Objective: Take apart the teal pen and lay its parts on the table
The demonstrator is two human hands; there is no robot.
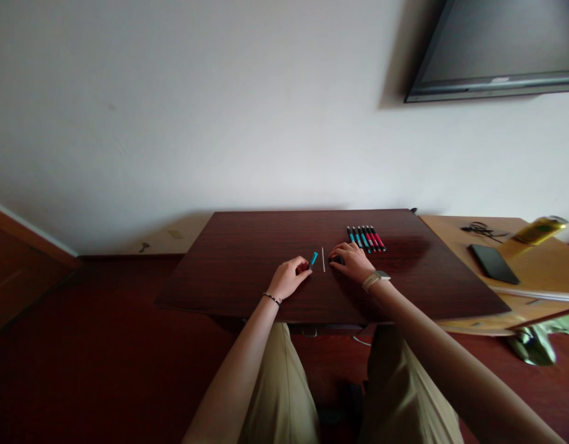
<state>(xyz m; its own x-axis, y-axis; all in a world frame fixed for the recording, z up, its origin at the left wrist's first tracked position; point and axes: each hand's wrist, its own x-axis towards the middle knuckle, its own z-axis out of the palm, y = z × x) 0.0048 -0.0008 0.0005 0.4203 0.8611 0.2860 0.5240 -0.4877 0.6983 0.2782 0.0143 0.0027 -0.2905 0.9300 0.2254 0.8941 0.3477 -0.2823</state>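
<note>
Both hands (321, 270) grip perhaps plastic pen (314, 259).

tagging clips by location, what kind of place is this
Probably a room in a home or hotel: a dark wooden table against a plain wall, a wall-mounted TV, and a side desk holding a phone.
</note>
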